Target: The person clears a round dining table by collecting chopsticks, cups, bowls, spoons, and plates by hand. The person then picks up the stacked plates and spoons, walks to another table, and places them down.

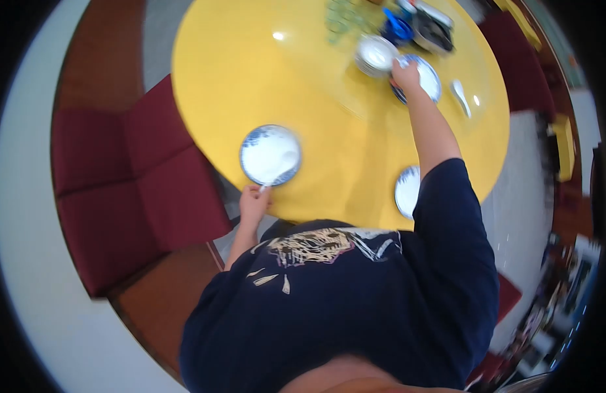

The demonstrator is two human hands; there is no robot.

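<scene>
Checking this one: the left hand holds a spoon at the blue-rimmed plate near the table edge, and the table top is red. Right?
Not quite. In the head view the table is yellow; only the chairs are red. The left hand does hold a spoon at the blue-rimmed plate.

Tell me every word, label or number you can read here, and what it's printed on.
No text can be read.
Print on the dark shirt: a pale drawing, no letters I can make out.
Blue-rimmed plate and the plate under the right hand: pattern only.
Cluttered items at the lower right edge: too blurred to read.
</scene>
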